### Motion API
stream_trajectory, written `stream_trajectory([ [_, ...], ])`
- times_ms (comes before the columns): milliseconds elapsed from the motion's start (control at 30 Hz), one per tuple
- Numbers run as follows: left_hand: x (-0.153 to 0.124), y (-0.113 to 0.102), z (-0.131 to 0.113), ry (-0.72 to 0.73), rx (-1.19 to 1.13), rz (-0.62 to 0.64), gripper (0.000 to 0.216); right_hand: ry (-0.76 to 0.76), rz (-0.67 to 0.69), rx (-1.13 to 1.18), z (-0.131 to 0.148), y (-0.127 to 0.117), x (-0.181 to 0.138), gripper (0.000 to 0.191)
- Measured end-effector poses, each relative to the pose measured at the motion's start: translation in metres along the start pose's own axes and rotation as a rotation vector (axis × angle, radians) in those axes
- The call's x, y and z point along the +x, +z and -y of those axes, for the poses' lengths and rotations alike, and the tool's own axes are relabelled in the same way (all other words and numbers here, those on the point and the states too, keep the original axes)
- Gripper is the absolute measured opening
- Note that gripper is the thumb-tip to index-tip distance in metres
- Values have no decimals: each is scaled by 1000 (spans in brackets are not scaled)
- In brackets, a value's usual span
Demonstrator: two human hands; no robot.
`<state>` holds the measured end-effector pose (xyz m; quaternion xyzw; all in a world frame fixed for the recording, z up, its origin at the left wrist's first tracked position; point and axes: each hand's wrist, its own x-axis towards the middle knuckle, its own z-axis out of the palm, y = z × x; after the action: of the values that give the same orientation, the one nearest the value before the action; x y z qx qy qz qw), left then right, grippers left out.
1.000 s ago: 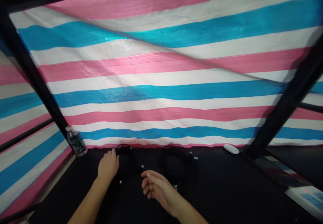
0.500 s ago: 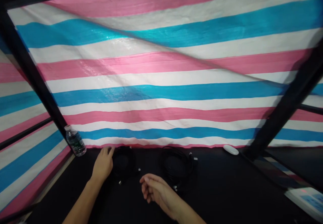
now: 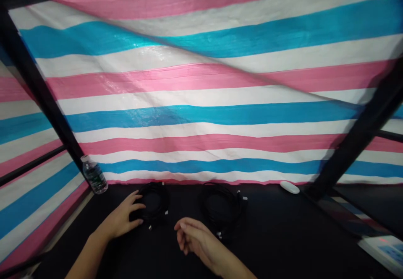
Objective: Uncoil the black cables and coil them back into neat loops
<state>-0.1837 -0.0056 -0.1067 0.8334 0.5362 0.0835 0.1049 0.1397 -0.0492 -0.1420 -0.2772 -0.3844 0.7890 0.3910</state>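
Observation:
A black coiled cable lies on the dark tabletop, its small light-coloured connectors showing around the coil. At its left edge is my left hand, fingers spread and fingertips at the coil; whether they press on it I cannot tell. A second coiled black cable rests to the right, with pale metallic plugs at its right and front. My right hand is in front of and between the two coils, palm turned sideways. Its fingers are loosely curled, and nothing shows in them.
A clear plastic bottle stands in the back left corner. Near the back right lies a white mouse-shaped object. A white box-like item is at the right edge. Black frame posts and striped sheeting enclose the table.
My left hand has come nearer and its fingers have spread along the left coil's side. One connector of that coil has shifted slightly left. My right hand is nearly still.

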Motion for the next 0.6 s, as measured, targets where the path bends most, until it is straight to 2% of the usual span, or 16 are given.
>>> stream_trajectory([
  [100, -4, 6, -2, 63, 48, -48, 47, -5, 1, -9, 1, -1, 0, 40],
  [200, -5, 13, -6, 150, 150, -94, 40, -11, 6, -8, 3, -1, -1, 40],
  [400, -3, 22, -22, 222, 170, -95, 36, 3, 1, -12, 4, 2, -2, 44],
  [500, -1, 15, -30, 193, 101, -77, 36, -4, -2, -13, 5, 2, -2, 44],
  [600, 5, 8, -38, 64, 90, -36, 40, -10, 2, -16, 5, 1, -2, 43],
])
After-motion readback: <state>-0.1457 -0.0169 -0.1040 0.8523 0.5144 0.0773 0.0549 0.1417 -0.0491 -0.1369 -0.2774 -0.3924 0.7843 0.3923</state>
